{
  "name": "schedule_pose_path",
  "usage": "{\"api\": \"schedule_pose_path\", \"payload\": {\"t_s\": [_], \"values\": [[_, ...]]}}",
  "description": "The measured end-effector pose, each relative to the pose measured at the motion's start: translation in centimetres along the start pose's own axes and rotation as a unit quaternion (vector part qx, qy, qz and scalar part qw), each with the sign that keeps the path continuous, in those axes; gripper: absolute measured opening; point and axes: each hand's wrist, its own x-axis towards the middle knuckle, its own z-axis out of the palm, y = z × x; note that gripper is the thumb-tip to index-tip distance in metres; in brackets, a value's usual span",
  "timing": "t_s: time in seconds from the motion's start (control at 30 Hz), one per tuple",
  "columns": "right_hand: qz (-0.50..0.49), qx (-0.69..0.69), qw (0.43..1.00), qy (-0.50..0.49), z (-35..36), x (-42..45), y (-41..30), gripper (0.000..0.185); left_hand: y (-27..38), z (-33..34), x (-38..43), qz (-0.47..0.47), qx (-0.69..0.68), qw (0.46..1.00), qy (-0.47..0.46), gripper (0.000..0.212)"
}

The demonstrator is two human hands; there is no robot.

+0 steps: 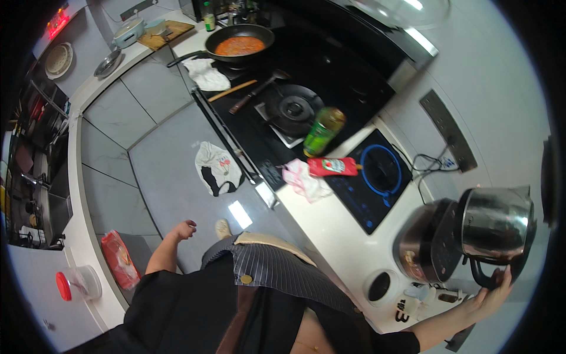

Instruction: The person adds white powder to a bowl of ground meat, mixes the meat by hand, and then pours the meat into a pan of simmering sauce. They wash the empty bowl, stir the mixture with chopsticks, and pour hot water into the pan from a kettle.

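Observation:
My right hand reaches far to the right, its fingers around the black handle of a stainless steel electric kettle. The kettle stands upright, and whether it rests on something or is lifted is hard to tell. Just left of it sits a brown rice cooker. My left hand hangs over the floor, holding nothing, its fingers loosely curled. Beyond the counter edge, an induction hob shows a lit blue ring. A red squeeze pouch lies partly on it, beside a pink-and-white cloth.
A frying pan with red sauce is on the black gas stove. A ladle, a wooden stick and a green-labelled bottle lie nearby. A cherry-print mat is on the floor. A red-lidded jar stands left.

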Motion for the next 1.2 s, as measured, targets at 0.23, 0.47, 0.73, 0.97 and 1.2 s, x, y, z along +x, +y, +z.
{"api": "schedule_pose_path", "payload": {"t_s": [0.23,0.47,0.73,0.97,1.2], "values": [[0.19,0.151,0.941,-0.237,17.5,-15.5,-0.1,0.009,2.7,-11.7,8.1,0.141,-0.131,0.977,0.09,0.032],[0.143,0.115,0.946,-0.267,30.2,-30.6,-3.1,0.027,15.9,-24.9,18.6,0.264,-0.216,0.914,0.218,0.033],[0.081,0.028,0.945,-0.317,38.9,-36.5,-2.7,0.057,30.1,-33.5,31.1,0.308,-0.198,0.884,0.29,0.052],[0.086,-0.012,0.951,-0.295,47.9,-41.0,-2.5,0.048,32.9,-37.5,37.7,0.33,-0.395,0.847,0.134,0.046],[0.06,-0.085,0.971,-0.217,56.9,-47.4,-1.5,0.03,33.6,-39.2,39.2,0.266,-0.415,0.87,-0.005,0.038]]}}
